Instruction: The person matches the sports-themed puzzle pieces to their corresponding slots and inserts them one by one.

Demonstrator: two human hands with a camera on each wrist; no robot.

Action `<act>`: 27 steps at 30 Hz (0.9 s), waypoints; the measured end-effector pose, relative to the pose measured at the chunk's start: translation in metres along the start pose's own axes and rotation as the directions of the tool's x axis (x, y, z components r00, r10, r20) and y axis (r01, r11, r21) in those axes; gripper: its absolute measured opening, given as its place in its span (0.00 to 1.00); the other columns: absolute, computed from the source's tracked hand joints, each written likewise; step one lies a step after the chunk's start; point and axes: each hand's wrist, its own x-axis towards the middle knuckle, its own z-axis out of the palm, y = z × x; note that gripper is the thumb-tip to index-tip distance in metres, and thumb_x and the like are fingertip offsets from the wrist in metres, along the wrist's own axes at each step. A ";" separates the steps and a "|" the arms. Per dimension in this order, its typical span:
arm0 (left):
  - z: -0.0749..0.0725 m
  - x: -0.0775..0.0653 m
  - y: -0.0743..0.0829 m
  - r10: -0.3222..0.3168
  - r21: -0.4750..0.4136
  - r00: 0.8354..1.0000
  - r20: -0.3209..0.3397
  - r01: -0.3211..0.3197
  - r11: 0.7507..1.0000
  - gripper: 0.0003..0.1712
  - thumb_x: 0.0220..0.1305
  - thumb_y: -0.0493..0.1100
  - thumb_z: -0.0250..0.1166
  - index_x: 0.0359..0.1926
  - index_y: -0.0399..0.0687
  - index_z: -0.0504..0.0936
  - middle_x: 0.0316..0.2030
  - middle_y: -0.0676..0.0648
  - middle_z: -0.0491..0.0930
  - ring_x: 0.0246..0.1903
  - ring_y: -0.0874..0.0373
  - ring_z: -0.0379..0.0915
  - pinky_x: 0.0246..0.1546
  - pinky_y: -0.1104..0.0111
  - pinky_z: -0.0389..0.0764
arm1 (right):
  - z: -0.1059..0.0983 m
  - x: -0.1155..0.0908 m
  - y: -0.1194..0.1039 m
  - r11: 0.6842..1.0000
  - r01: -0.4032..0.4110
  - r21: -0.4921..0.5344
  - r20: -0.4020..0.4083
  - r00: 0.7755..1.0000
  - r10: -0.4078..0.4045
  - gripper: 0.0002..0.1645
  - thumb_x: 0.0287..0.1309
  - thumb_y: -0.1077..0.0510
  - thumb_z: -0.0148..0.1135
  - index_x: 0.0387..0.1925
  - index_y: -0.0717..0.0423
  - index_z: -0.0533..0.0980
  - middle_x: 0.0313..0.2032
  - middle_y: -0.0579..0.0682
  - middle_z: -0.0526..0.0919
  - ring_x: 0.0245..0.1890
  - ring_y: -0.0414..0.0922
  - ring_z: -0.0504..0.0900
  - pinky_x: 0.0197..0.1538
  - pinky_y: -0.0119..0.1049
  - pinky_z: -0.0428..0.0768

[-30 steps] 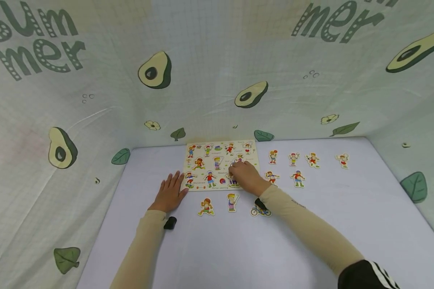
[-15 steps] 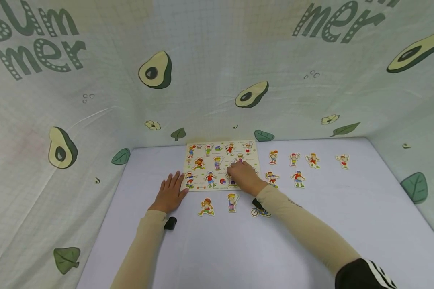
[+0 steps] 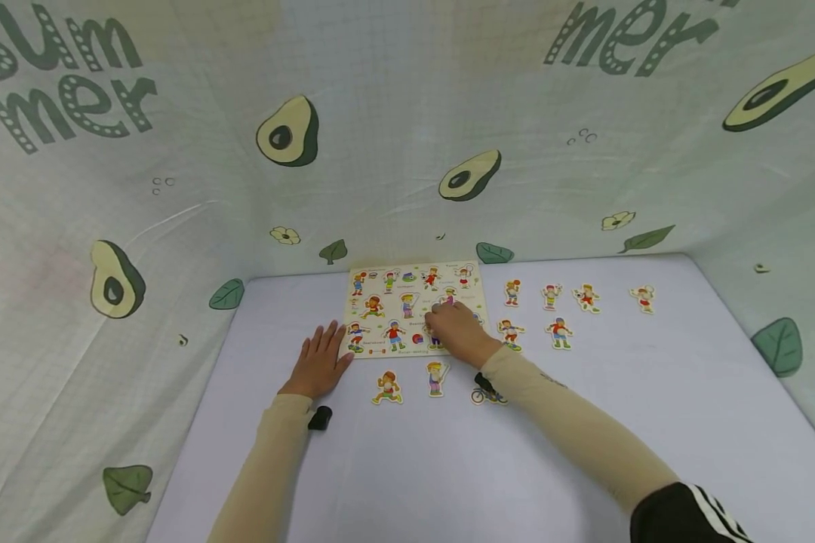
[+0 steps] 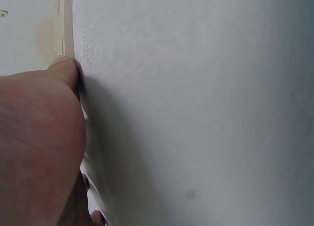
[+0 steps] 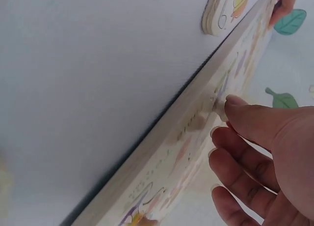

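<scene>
A thin cream puzzle board (image 3: 380, 354) printed with children at various sports lies at the table's far edge. My left hand (image 3: 319, 363) lies flat beside its lower left corner, thumb at the board's edge; the left wrist view shows that thumb (image 4: 65, 71) on the rim. My right hand (image 3: 460, 332) is over the board's right part, fingers bent. In the right wrist view, thumb and forefinger of the right hand (image 5: 260, 152) pinch a small pale wooden puzzle piece at the board's face. Most of that piece is hidden by the fingers.
Loose sports-figure pieces lie about: a runner (image 3: 387, 388), a batter (image 3: 436, 379) and a cyclist (image 3: 487, 395) in front of the board. Several more, including a footballer (image 3: 587, 299) and a roller skater (image 3: 559, 333), lie to its right. A patterned cloth (image 3: 380, 196) rises behind the table.
My right hand has shifted slightly left over the board since a second ago and has stayed nearly still in the last half second. The left hand has not moved.
</scene>
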 end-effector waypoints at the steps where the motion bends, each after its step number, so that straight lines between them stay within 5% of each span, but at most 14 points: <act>1: 0.000 0.001 0.000 -0.002 0.003 1.000 0.005 0.002 1.000 0.41 0.84 0.55 0.51 0.85 0.40 0.49 0.84 0.35 0.43 0.83 0.33 0.33 0.81 0.39 0.38 | -0.001 -0.001 0.001 1.000 -0.003 -0.007 -0.004 1.000 0.003 0.08 0.68 0.58 0.71 0.46 0.56 0.86 0.45 0.51 0.88 0.48 0.51 0.86 0.55 0.50 0.83; 15: -0.002 0.001 0.000 -0.022 0.019 0.999 0.043 0.021 1.000 0.42 0.85 0.56 0.49 0.85 0.40 0.45 0.85 0.36 0.39 0.83 0.34 0.30 0.81 0.40 0.36 | -0.018 -0.044 0.028 0.998 -0.038 -0.058 -0.096 0.995 0.033 0.11 0.64 0.60 0.75 0.47 0.55 0.86 0.47 0.52 0.87 0.48 0.52 0.85 0.51 0.47 0.82; 27: -0.002 -0.003 0.003 -0.003 -0.012 1.000 0.002 0.003 1.000 0.41 0.84 0.53 0.52 0.84 0.38 0.50 0.84 0.34 0.44 0.83 0.32 0.34 0.81 0.38 0.39 | -0.022 -0.096 0.069 0.989 -0.143 -0.026 -0.203 0.970 0.135 0.12 0.57 0.64 0.79 0.43 0.58 0.85 0.42 0.54 0.86 0.46 0.54 0.85 0.50 0.51 0.82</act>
